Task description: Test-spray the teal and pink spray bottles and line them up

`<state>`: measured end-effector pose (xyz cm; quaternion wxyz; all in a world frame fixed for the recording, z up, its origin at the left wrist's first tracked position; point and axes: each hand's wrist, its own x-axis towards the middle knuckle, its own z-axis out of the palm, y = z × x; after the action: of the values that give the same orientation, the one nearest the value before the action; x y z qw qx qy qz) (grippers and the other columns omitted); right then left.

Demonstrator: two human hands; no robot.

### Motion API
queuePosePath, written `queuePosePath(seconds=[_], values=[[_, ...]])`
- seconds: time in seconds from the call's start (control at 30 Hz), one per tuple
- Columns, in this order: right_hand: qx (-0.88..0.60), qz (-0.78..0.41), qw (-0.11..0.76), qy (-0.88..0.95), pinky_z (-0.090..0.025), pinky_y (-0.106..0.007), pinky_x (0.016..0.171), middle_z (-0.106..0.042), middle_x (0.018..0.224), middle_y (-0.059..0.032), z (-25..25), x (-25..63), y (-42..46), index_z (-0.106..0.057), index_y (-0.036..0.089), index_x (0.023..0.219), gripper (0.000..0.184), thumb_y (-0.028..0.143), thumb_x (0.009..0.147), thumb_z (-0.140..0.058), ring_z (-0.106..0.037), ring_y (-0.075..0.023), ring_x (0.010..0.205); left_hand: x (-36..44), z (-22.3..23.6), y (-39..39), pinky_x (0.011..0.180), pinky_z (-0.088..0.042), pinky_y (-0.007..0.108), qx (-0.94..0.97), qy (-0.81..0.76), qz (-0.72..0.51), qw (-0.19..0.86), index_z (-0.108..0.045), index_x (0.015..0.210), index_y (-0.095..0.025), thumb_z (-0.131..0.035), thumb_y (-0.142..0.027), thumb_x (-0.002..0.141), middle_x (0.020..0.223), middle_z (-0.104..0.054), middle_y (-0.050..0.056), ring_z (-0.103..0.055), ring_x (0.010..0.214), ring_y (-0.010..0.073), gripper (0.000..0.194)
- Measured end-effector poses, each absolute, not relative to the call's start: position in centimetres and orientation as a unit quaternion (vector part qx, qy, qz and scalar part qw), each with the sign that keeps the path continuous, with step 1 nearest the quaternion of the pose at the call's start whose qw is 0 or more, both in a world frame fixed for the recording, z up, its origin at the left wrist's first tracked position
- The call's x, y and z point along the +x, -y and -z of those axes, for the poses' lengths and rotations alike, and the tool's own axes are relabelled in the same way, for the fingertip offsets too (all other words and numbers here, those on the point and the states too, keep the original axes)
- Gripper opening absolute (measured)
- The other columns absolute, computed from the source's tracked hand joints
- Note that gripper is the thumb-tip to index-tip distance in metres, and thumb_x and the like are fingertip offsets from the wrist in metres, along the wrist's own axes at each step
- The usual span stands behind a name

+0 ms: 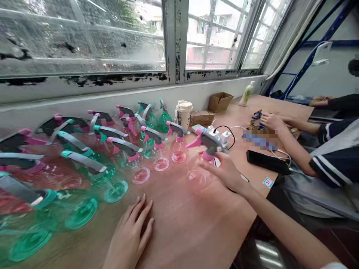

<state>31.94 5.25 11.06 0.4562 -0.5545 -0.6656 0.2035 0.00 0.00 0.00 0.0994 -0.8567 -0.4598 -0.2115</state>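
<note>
My right hand (226, 172) grips a clear pink spray bottle (203, 160) with a grey and pink trigger head, standing upright on the wooden table (185, 228). Fingers wrap its neck from the right side. My left hand (131, 231) lies flat on the table near the front edge, fingers stretched out and together, holding nothing. To its left stand rows of pink and green spray bottles (112, 149), upright, along the wall under the window.
A paper cup (184, 113), small cardboard boxes (220, 101), a white power strip with a black cable (221, 135) and a black phone (266, 161) lie beyond. Another person's hands (270, 121) work at the right. A lotion bottle (247, 93) stands at the far end.
</note>
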Motion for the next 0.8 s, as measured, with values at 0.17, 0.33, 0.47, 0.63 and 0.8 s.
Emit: queuePosePath(seconds=[0.17, 0.33, 0.47, 0.63, 0.8], values=[[-0.452, -0.239, 0.424, 0.748, -0.052, -0.032, 0.081, -0.073, 0.096, -0.0025, -10.0, 26.7, -4.6, -0.068, 0.021, 0.103, 0.032, 0.042, 0.080, -0.074, -0.068, -0.0213, 0.088, -0.2, -0.3, 0.1, 0.099, -0.052, 0.048, -0.843, 0.488, 0.221, 0.041, -0.059, 0.130, -0.022, -0.041, -0.037, 0.100, 0.138, -0.057, 0.010, -0.057, 0.123, 0.0285, 0.038], [-0.363, -0.279, 0.415, 0.786, -0.052, -0.037, 0.087, -0.072, 0.097, -0.0048, -8.6, 22.0, -4.3, -0.067, 0.021, 0.098, 0.024, 0.041, 0.083, -0.071, -0.067, -0.0231, 0.094, -1.9, -0.9, 1.1, 0.098, -0.052, 0.046, -0.806, 0.536, 0.250, 0.006, -0.062, 0.124, -0.020, -0.044, -0.030, 0.099, 0.133, -0.059, 0.012, -0.059, 0.120, 0.0270, 0.032], [-0.311, -0.302, 0.394, 0.811, -0.052, -0.038, 0.086, -0.069, 0.096, -0.0059, -8.0, 19.4, -3.8, -0.066, 0.020, 0.097, 0.025, 0.040, 0.083, -0.072, -0.064, -0.0228, 0.092, -3.8, -1.1, 2.5, 0.098, -0.052, 0.048, -0.784, 0.565, 0.257, 0.009, -0.062, 0.121, -0.018, -0.045, -0.028, 0.099, 0.129, -0.061, 0.013, -0.059, 0.118, 0.0281, 0.030], [-0.253, -0.329, 0.372, 0.830, -0.051, -0.036, 0.079, -0.067, 0.096, -0.0054, -7.9, 18.0, -3.4, -0.064, 0.021, 0.108, 0.035, 0.039, 0.080, -0.075, -0.062, -0.0213, 0.089, -4.3, -1.2, 3.6, 0.098, -0.052, 0.046, -0.777, 0.571, 0.267, 0.001, -0.062, 0.120, -0.017, -0.047, -0.024, 0.098, 0.126, -0.062, 0.014, -0.059, 0.117, 0.0273, 0.028], [-0.224, -0.418, 0.318, 0.821, -0.052, -0.036, 0.083, -0.062, 0.118, -0.0104, -9.1, 17.7, -4.4, -0.054, 0.022, 0.128, 0.064, 0.040, 0.073, -0.081, -0.062, -0.0225, 0.099, -4.0, -1.3, 3.6, 0.098, -0.051, 0.048, -0.777, 0.573, 0.260, 0.006, -0.062, 0.118, -0.017, -0.049, -0.022, 0.096, 0.126, -0.062, 0.014, -0.058, 0.117, 0.0287, 0.026]])
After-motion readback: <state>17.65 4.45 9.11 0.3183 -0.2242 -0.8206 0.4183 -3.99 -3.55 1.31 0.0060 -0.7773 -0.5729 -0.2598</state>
